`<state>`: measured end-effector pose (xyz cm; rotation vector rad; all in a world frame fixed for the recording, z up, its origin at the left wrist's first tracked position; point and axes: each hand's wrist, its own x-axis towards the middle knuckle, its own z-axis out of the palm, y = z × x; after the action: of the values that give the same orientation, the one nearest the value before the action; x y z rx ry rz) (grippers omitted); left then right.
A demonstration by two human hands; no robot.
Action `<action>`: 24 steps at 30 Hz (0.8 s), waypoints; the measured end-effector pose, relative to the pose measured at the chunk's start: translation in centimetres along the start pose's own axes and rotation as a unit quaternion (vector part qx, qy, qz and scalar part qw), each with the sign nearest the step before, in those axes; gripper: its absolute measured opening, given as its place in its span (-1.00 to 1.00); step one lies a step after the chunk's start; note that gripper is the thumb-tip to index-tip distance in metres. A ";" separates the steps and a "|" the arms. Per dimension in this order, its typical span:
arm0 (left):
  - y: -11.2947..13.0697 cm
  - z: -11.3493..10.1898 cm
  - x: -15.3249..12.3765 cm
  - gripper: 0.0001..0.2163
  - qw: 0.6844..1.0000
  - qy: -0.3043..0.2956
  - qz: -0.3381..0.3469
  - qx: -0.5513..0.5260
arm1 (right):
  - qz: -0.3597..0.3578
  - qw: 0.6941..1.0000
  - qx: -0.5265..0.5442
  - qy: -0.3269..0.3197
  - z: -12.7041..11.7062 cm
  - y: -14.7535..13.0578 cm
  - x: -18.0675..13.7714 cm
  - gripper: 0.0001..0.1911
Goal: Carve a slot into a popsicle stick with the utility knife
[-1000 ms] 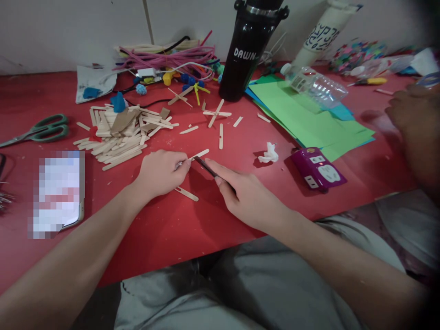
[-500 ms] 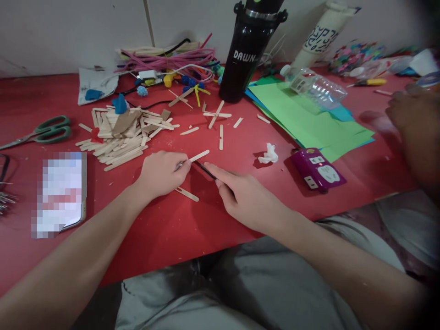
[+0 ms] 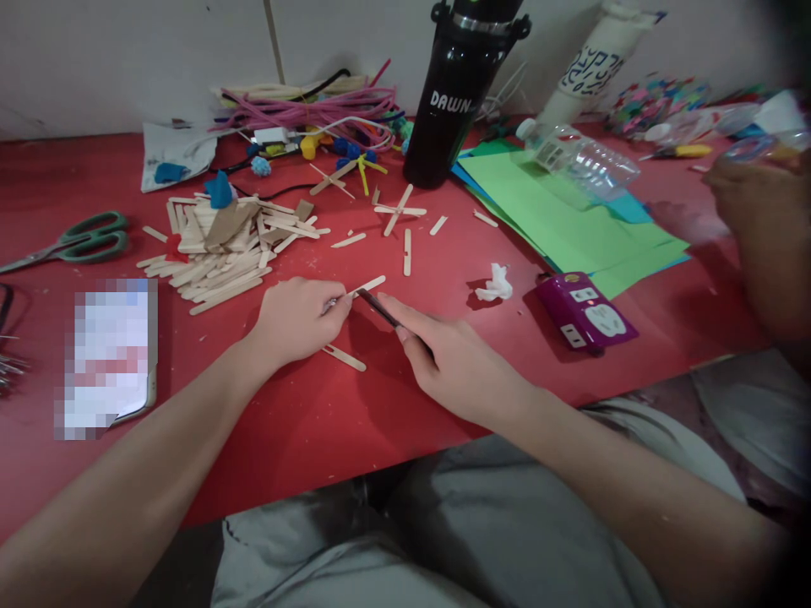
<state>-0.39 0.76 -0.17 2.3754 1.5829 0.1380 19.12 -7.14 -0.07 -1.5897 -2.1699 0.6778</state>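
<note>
My left hand [image 3: 302,317] is closed on a wooden craft stick [image 3: 373,284], whose free end points up and right over the red table. In my right hand [image 3: 437,355] is a slim dark blade-like tool [image 3: 380,310], its tip touching or very near the stick; its exact kind is unclear. A second craft stick [image 3: 347,358] with a notch lies just below my left hand, partly hidden by it. Beyond my hands lie a notched stick [image 3: 407,252] and two crossed sticks [image 3: 399,210].
A pile of craft sticks [image 3: 234,266], green-handled scissors [image 3: 95,238] and a phone [image 3: 114,355] lie to the left. A black bottle [image 3: 453,110] stands behind. Rightward are green paper [image 3: 557,211], a purple power adapter [image 3: 579,312] and another person's hand [image 3: 748,203].
The dark tool has turned slightly in my right hand, its tip shifting up and left against the stick. My left hand stays almost still. The other person's hand has shifted a little.
</note>
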 end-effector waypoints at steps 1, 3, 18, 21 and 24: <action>0.0 0.0 0.0 -0.67 1.000 0.000 0.000 0.002 | -0.001 1.000 -0.001 -0.001 0.0 0.0 0.0 -0.42; 0.0 0.1 0.0 -0.66 1.000 -0.001 0.001 0.006 | 0.000 1.000 -0.006 -0.004 -0.1 -0.1 0.0 -0.42; 0.1 -0.1 0.0 -0.66 1.000 -0.003 -0.001 -0.001 | -0.006 1.000 0.007 0.010 0.2 0.2 -0.1 -0.43; 0.1 -0.1 0.0 -0.66 1.000 -0.005 -0.001 0.003 | -0.009 1.000 0.005 0.010 0.2 0.3 -0.1 -0.43; 0.1 0.0 0.0 -0.66 1.000 -0.003 0.000 0.002 | -0.017 1.000 -0.001 0.012 0.2 0.2 -0.1 -0.43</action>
<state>-0.31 0.70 -0.10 2.3770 1.5820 0.1260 19.19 -7.17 -0.39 -1.5512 -2.1760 0.6426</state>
